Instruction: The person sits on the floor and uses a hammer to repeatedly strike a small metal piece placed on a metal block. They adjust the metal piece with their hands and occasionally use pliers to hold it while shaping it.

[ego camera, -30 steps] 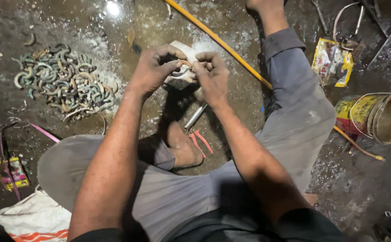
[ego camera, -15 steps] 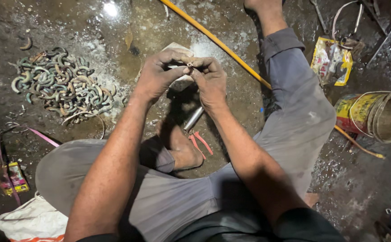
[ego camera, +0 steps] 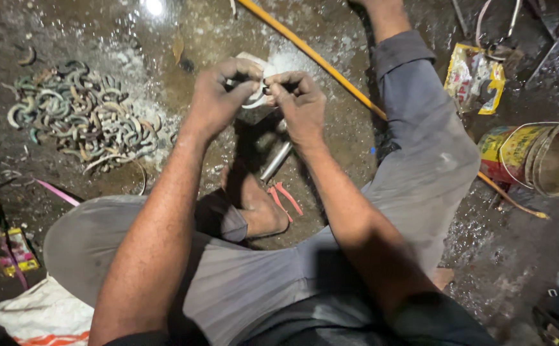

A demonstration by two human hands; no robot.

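**Hands pinch a small ring**

Hands meet near the top middle of the frame. The left hand [ego camera: 218, 96] and the right hand [ego camera: 299, 102] are both closed tight on a small pale curved ring [ego camera: 254, 99], held between the fingertips above the wet dark floor [ego camera: 331, 147].

A heap of curved rings [ego camera: 81, 118] lies at the upper left. A metal rod [ego camera: 275, 160] and red pliers [ego camera: 284, 198] lie below the hands, by a bare foot [ego camera: 254, 205]. A yellow stick [ego camera: 331, 70] runs slanting on the right, near a tin can [ego camera: 539, 157].
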